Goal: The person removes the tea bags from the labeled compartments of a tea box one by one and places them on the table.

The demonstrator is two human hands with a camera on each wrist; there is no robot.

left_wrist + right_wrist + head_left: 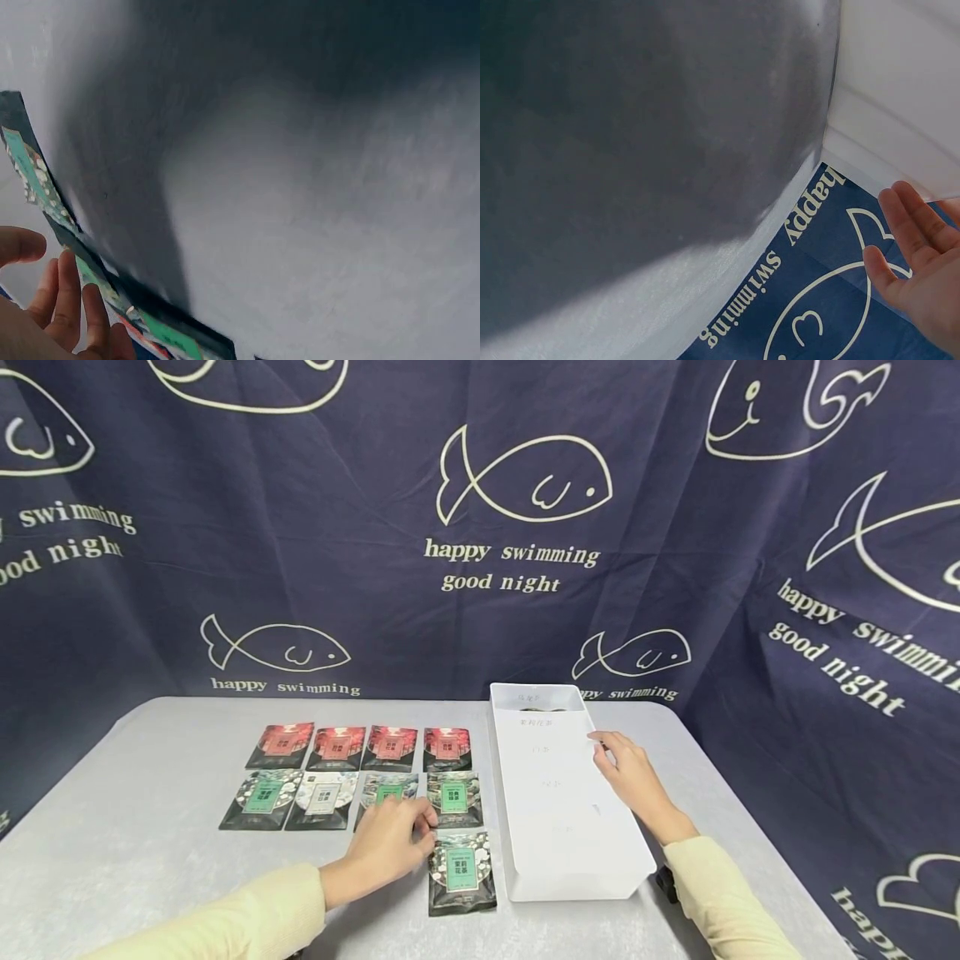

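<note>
My left hand (392, 843) hovers over the sachets in the head view, covering the lower part of a green-labelled sachet (390, 788). Its thumb and fingers stand apart, fingertips close to the near edge of another green-labelled sachet (453, 800). In front of that lies a sachet with a green label and white flowers (462, 872). On the other side, my right hand (633, 777) has its fingertips at the right edge of a long white box (570, 827). The right wrist view shows these fingers (907, 217) extended by the box wall.
Several red sachets (337, 749) form the back row. Left in the nearer row lie a floral green-labelled sachet (262, 799) and a white one (322, 800). Faint handwriting marks the box's white panels, and something dark shows at its far end. A navy curtain (405, 510) hangs behind the table (165, 860).
</note>
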